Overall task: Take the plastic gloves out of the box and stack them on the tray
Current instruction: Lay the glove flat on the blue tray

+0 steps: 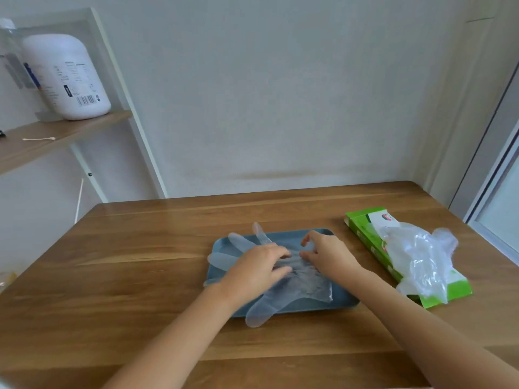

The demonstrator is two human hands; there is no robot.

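– Honestly, those plastic gloves (304,287) are thin, slick film. Their fingers overhang the blue tray (346,301) and could slide onto the surface (134,276).
– Left hand (257,269) presses them flat, fingers relaxed. Right hand (328,255) curls at the film, but I cannot tell if it pinches. Crumpled gloves (421,256) spill from the green cardboard box (362,234), just beside the tray.

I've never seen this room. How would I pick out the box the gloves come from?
Find the wooden table; on it, right of the blue tray, lies a flat cardboard box. It is the only bright green thing there, with crumpled clear gloves spilling out of it.
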